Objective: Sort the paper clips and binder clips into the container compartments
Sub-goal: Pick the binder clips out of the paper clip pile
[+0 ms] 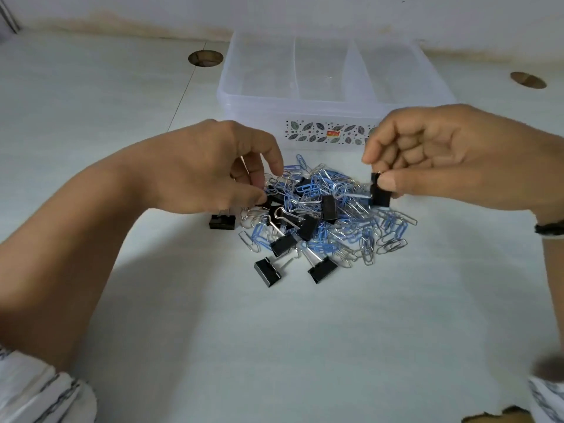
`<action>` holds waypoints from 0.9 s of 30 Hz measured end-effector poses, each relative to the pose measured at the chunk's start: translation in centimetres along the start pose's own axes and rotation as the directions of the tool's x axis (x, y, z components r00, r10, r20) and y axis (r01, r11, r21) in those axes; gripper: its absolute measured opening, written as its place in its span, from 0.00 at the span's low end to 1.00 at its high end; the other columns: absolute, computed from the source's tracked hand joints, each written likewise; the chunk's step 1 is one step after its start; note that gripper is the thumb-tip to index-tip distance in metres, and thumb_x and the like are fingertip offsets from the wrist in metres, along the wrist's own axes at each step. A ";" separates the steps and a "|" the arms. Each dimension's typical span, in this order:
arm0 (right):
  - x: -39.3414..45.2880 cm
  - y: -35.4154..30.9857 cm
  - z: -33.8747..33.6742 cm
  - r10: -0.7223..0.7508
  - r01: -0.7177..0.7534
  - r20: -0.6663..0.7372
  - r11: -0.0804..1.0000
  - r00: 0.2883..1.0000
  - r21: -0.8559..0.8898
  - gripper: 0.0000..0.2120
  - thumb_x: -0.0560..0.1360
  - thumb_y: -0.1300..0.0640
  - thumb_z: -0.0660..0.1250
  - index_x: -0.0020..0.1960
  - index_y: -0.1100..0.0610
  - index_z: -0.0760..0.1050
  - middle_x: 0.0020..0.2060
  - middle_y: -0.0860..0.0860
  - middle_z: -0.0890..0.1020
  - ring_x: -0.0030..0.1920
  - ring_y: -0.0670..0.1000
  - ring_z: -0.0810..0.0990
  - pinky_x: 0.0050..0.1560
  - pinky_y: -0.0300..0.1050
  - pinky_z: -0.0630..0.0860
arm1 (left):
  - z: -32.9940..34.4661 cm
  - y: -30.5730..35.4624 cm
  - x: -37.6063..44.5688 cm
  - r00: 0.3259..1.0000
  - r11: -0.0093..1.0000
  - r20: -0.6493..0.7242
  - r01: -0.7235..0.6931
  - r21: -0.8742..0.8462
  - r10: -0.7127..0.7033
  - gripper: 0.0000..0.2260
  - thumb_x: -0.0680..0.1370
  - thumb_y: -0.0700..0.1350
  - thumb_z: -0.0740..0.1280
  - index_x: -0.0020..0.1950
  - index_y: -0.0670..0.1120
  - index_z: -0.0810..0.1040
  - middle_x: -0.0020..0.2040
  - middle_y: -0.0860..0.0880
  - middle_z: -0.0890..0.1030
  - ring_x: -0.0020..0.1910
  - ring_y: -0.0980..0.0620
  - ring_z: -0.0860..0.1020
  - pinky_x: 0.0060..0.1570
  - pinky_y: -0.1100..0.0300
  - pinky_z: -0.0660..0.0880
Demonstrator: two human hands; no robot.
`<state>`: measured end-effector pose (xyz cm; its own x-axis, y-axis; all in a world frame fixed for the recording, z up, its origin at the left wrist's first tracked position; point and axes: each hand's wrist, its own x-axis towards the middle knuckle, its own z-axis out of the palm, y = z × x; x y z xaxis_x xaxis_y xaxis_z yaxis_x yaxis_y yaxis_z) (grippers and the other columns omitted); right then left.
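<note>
A mixed heap of blue and silver paper clips (329,209) and black binder clips (329,207) lies on the white tabletop (274,346), just near of the translucent plastic container (259,96), whose compartments look empty as far as the hazy walls allow. The right hand (451,157) is raised over the heap's right edge, its grip closed on one black binder clip (380,190) pinched between thumb and forefinger, lifted clear so it can likely go over the container's near wall. The left hand (219,169) reaches down into the heap's left side, fingertips (259,178) curled among the clips, seemingly closing on a black binder clip; whether it has a firm hold I cannot tell. Several binder clips lie loose at the heap's near edge, easy to pick singly. Sorting appears barely begun.
</note>
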<state>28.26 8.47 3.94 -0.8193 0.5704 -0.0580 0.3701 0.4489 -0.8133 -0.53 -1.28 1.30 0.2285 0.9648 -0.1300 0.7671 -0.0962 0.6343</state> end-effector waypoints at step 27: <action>-0.6 1.6 -1.3 0.235 -0.395 -0.349 0.761 0.907 -0.514 0.08 0.76 0.53 0.70 0.55 0.45 0.79 0.48 0.41 0.82 0.43 0.35 0.80 0.45 0.41 0.74 | -1.1 0.5 -1.6 0.995 0.996 0.069 0.074 0.050 -0.077 0.20 0.68 0.46 0.81 0.54 0.62 0.79 0.48 0.62 0.81 0.45 0.56 0.81 0.50 0.54 0.81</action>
<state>29.91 9.77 3.42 -0.5039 0.8627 -0.0418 0.8304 0.4706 -0.2984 -1.14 -2.65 2.66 0.2095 0.9503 -0.2305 0.8109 -0.0371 0.5839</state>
